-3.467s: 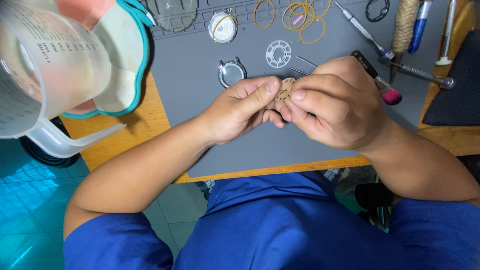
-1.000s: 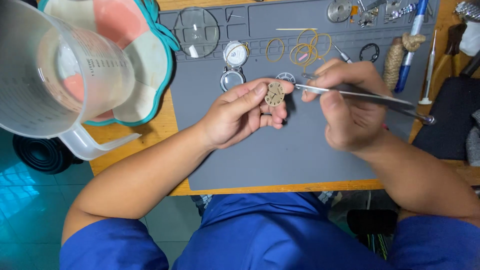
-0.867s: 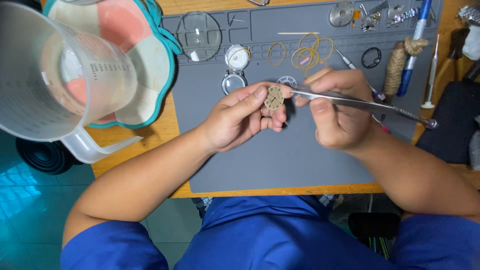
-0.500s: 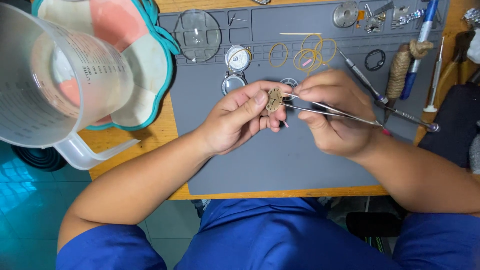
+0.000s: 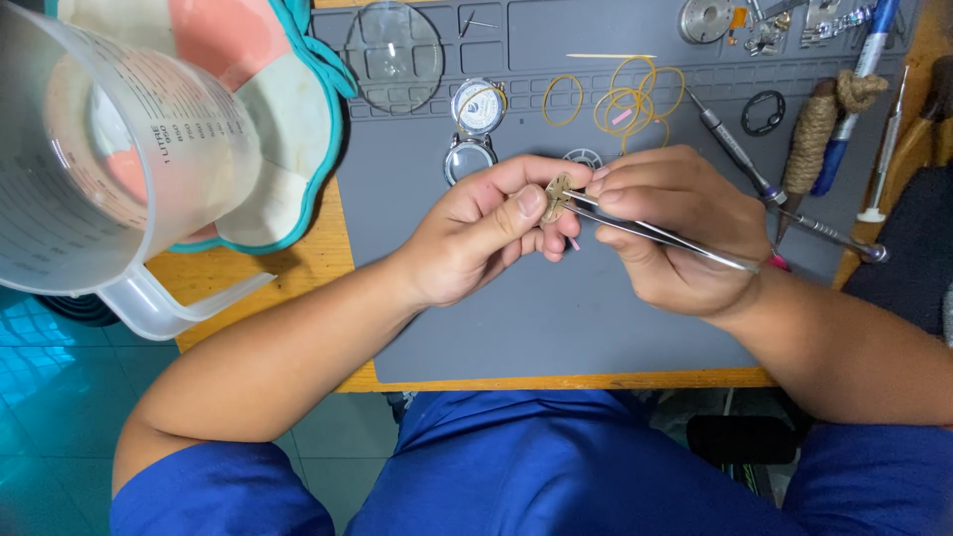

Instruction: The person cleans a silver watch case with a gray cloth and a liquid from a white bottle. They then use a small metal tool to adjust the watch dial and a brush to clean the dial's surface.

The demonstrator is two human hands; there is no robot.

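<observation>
The small round brass watch part (image 5: pixel 557 198) sits pinched between the thumb and fingertips of the left hand (image 5: pixel 476 233), held on edge above the grey mat (image 5: pixel 556 318) on the worktop (image 5: pixel 298 263). The right hand (image 5: pixel 675 233) is closed around slim metal tweezers (image 5: pixel 660 233), whose long axis runs from lower right up to the left, with the tips meeting the disc's right face. The right hand therefore lies just to the right of the part, and the tips seem to touch it, though the contact is too small to be sure. Half a second earlier the tweezers lay flatter and the disc was turned more face-up; now it is tilted edgewise.
</observation>
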